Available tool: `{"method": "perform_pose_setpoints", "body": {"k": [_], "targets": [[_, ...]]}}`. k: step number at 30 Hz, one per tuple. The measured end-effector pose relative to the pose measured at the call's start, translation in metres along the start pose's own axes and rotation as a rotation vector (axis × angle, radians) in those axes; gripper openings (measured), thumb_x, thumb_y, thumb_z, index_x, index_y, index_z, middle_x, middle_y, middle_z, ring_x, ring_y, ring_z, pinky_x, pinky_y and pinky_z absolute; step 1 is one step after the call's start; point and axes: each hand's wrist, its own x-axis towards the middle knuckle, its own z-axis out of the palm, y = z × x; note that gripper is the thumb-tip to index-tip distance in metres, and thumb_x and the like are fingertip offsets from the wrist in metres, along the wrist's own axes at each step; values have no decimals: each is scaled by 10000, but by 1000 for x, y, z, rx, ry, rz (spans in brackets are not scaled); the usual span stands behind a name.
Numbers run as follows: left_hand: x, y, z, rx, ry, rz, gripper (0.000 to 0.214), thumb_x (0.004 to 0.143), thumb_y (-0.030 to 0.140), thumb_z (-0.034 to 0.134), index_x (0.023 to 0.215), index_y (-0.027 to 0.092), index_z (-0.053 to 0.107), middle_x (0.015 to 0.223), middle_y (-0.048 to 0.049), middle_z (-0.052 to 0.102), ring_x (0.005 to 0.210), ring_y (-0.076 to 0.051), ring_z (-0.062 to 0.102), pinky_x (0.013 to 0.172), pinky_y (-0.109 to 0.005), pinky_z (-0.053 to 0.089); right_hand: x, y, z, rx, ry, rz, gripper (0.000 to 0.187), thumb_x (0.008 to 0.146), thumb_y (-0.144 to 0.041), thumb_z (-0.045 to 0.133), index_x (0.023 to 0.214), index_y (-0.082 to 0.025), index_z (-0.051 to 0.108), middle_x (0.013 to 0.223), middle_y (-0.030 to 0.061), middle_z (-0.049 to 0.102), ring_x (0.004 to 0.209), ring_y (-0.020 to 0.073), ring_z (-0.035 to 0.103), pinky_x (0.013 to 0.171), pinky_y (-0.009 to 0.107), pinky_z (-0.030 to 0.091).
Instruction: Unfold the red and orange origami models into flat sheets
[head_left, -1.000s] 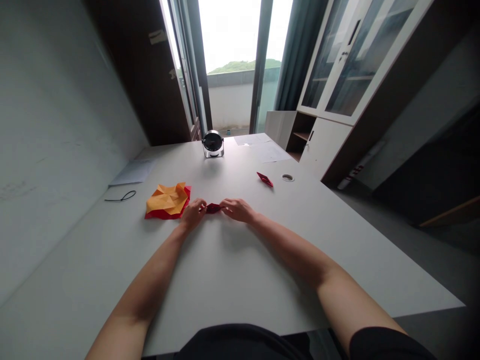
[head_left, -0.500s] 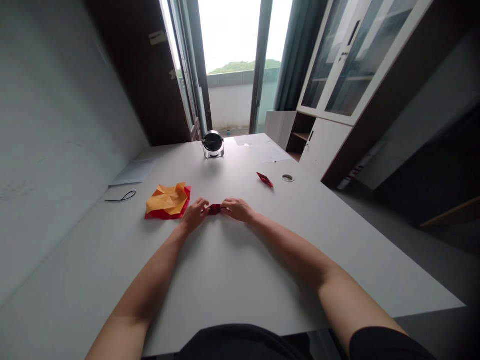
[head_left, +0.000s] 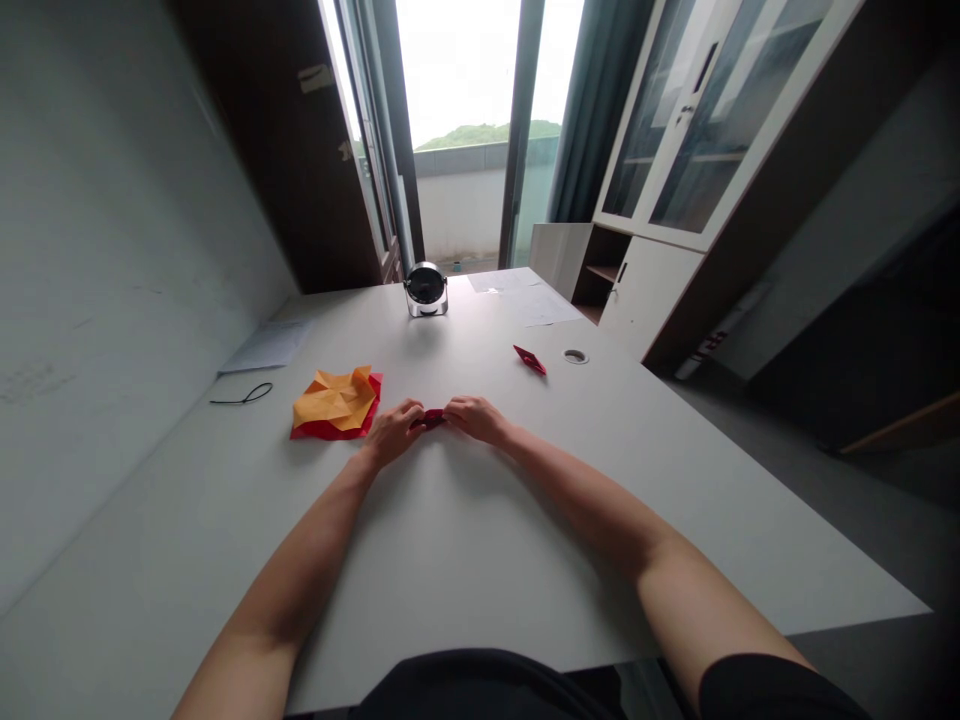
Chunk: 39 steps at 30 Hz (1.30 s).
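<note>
Between my two hands, just above the white table [head_left: 465,560], is a small dark red folded paper boat [head_left: 433,418]. My left hand [head_left: 396,430] pinches its left end, fingers closed and partly covering it. At the other end my right hand [head_left: 475,417] has its fingertips closed on the paper. A second red folded paper boat [head_left: 530,360] lies farther back to the right, apart from both hands. Close to my left hand sits a pile of creased orange and red paper sheets [head_left: 335,402].
A small silver fan [head_left: 426,288] stands at the back of the table. A black cable loop [head_left: 244,394] and paper sheets [head_left: 266,346] lie along the left wall. A round cable hole [head_left: 576,356] is at the right, near more papers [head_left: 536,303].
My left hand has shifted slightly right and its fingers have closed in on the boat's left end, covering more of it. My right hand has hardly moved.
</note>
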Motion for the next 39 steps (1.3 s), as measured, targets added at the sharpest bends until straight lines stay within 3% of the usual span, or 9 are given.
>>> {"method": "perform_pose_setpoints", "body": {"k": [9,13,17,23,26,30,33,39], "targets": [[0,-4,6,-170,79,-128,63,898,268,595,886,237,648,1088,-54,663,774,-182,614,706,-301,413,0,2,1,-11,-31,-14,130,968,-189,572,978,-210,699,943,30,675,804,132,595,723,228,405],[4,-4,10,-507,158,-218,136,896,327,593,830,212,624,1032,-60,681,771,-179,603,719,-300,439,-1,3,-1,-63,-46,-10,114,937,-147,587,967,-207,679,982,51,661,921,164,589,760,244,436],[10,-4,12,-900,237,-325,246,892,404,604,795,179,621,1115,-97,685,862,-194,628,782,-311,473,-1,5,-3,-111,9,34,96,930,-131,585,945,-200,651,1078,80,640,1016,188,562,788,268,471],[13,-3,19,-1362,209,-504,315,842,465,673,911,160,648,958,-82,702,820,-185,655,825,-337,509,0,8,-6,-126,129,5,102,963,-141,536,980,-199,618,1102,92,620,1009,203,542,791,300,487],[14,-5,19,-1511,257,-552,303,824,455,687,867,177,575,999,-86,709,851,-194,668,843,-368,522,-1,6,-10,-111,187,-12,118,990,-162,489,991,-198,602,1093,96,617,997,209,539,792,313,482],[13,-13,13,-1508,325,-549,289,869,467,606,822,207,488,1101,-96,700,968,-209,668,874,-387,521,-2,2,-15,-67,236,23,140,1004,-173,447,999,-197,585,1084,105,612,993,220,545,818,329,474],[12,-18,9,-1421,340,-551,327,912,520,503,800,217,460,1003,-83,689,993,-213,657,859,-388,527,-2,2,-17,-38,252,72,148,997,-168,437,1002,-198,581,1106,119,607,1009,233,546,837,341,466],[12,-15,4,-1319,333,-520,357,902,527,508,746,218,422,702,2,548,718,-150,595,784,-341,528,-2,5,-15,-48,316,226,130,961,-155,444,969,-193,568,1006,103,635,895,217,570,781,306,440]]}}
